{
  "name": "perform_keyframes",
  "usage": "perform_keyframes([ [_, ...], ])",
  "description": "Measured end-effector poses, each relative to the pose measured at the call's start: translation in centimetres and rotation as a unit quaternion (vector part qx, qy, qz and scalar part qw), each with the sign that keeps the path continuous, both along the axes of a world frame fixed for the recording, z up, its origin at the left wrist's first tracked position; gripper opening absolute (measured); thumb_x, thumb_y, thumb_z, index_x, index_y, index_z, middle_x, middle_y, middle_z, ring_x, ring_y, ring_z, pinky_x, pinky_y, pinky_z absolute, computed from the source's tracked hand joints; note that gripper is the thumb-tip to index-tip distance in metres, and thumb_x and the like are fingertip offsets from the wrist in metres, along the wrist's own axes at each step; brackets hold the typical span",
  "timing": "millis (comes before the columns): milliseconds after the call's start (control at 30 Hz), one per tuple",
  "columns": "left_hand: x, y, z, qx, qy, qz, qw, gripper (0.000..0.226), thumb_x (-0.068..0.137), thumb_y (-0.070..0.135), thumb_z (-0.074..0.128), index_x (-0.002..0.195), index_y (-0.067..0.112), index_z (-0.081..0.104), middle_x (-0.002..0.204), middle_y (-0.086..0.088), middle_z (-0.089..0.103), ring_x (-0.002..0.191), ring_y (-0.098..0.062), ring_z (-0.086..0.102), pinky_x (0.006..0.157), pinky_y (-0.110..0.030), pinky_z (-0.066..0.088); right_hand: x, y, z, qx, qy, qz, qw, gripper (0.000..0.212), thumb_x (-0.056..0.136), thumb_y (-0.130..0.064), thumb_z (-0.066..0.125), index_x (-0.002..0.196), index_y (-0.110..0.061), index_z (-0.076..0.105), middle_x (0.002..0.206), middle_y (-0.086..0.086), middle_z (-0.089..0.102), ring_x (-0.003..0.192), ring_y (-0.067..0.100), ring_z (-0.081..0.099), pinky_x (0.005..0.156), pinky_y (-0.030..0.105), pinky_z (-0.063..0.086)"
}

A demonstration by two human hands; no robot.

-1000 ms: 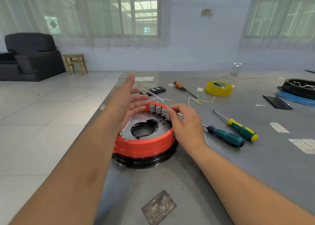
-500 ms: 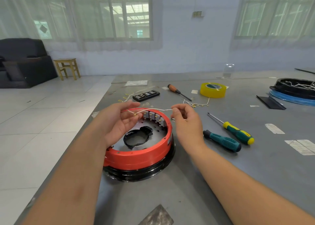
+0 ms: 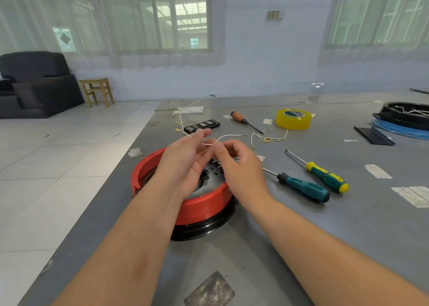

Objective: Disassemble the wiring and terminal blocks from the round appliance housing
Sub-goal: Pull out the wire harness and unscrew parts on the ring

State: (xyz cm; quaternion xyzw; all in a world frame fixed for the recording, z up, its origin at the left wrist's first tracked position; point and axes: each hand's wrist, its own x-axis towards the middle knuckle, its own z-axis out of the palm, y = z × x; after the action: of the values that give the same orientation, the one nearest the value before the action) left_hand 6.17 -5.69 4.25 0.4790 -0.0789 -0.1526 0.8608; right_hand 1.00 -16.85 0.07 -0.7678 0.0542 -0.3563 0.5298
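Observation:
The round housing [image 3: 204, 209], an orange ring on a black base, lies on the grey table in front of me. Both hands hover above it and hide most of its inside; a few metal terminal blocks [image 3: 217, 163] show between them. A thin white wire [image 3: 228, 135] arcs above the housing. My right hand [image 3: 241, 166] pinches it near the middle between thumb and forefinger. My left hand [image 3: 185, 159] holds the wire's left part at its fingertips, palm toward me.
Two green-handled screwdrivers [image 3: 306, 187] [image 3: 327, 177] lie right of the housing. Behind are loose wires with brass terminals [image 3: 269, 139], a bit case [image 3: 201, 125], an orange-handled screwdriver [image 3: 245, 121], yellow tape [image 3: 293, 119], another black housing [image 3: 404, 115]. The table's left edge runs close by.
A second ago my right hand was at the terminal blocks and my left hand open. Then both lifted the white wire off the housing; now the hands are close together, higher up.

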Motion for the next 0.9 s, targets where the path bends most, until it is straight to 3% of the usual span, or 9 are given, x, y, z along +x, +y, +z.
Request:
perform_keyframes([
  [133,-0.4,-0.3,-0.3,0.008,0.009,-0.021,1.0,0.023,0.107,0.018,0.057,0.105,0.001,0.072,0.085,-0.013,0.074,0.075,-0.016,0.077,0.068,-0.025,0.062,0.3,-0.6,0.0,0.052,0.002,0.006,0.999,0.023,0.094,-0.042,0.069,0.078,-0.025,0.072,0.072,-0.016,0.07,0.068,-0.002,0.063,0.065,0.019,0.044],
  [333,-0.8,-0.2,0.3,0.032,0.025,-0.036,0.999,0.026,0.107,0.027,0.059,0.11,0.007,0.076,0.1,-0.015,0.08,0.083,-0.019,0.078,0.074,-0.026,0.062,0.3,-0.6,0.2,0.058,0.017,0.02,0.998,0.017,0.092,-0.036,0.072,0.082,-0.022,0.075,0.076,-0.01,0.074,0.073,0.004,0.067,0.073,0.03,0.053],
  [467,-0.9,-0.3,0.2,0.106,0.028,-0.04,0.993,0.026,0.105,0.038,0.06,0.113,0.02,0.077,0.097,-0.002,0.079,0.087,-0.017,0.069,0.078,-0.027,0.049,0.2,-0.9,0.6,0.119,0.023,0.047,0.991,0.015,0.093,-0.029,0.072,0.083,-0.018,0.074,0.075,-0.004,0.076,0.071,0.005,0.068,0.07,0.024,0.05],
  [567,-1.1,-0.2,0.2,0.091,0.057,-0.065,0.992,0.026,0.105,0.033,0.061,0.116,0.011,0.071,0.094,-0.005,0.081,0.094,-0.017,0.073,0.082,-0.025,0.052,0.2,-1.3,1.1,0.176,0.031,0.061,0.982,0.016,0.095,-0.02,0.068,0.079,-0.018,0.071,0.073,-0.001,0.076,0.068,0.008,0.063,0.07,0.025,0.05],
  [733,-0.5,0.8,0.9,0.015,0.093,-0.028,0.995,0.017,0.098,0.015,0.069,0.11,0.004,0.067,0.12,-0.014,0.074,0.106,-0.026,0.075,0.089,-0.031,0.059,0.0,-2.9,2.0,0.2,0.064,0.095,0.973,0.01,0.095,-0.012,0.066,0.085,-0.011,0.069,0.075,0.002,0.076,0.059,0.004,0.061,0.053,0.013,0.047],
  [800,-0.1,1.6,1.2,-0.005,0.091,-0.003,0.996,0.011,0.097,0.01,0.069,0.106,0.004,0.066,0.119,-0.015,0.073,0.103,-0.026,0.076,0.09,-0.033,0.06,-0.2,-3.5,2.1,0.192,0.084,0.098,0.973,0.013,0.093,-0.01,0.067,0.08,-0.01,0.07,0.072,0.002,0.075,0.052,0.002,0.06,0.05,0.013,0.046],
  [900,0.5,2.7,1.3,0.039,0.061,0.007,0.997,0.008,0.098,0.012,0.067,0.106,0.011,0.065,0.106,-0.011,0.08,0.083,-0.021,0.078,0.081,-0.034,0.063,-0.3,-4.4,2.2,0.158,0.128,0.12,0.972,0.019,0.089,-0.008,0.067,0.071,-0.011,0.071,0.068,0.002,0.072,0.051,0.003,0.058,0.055,0.016,0.047],
])
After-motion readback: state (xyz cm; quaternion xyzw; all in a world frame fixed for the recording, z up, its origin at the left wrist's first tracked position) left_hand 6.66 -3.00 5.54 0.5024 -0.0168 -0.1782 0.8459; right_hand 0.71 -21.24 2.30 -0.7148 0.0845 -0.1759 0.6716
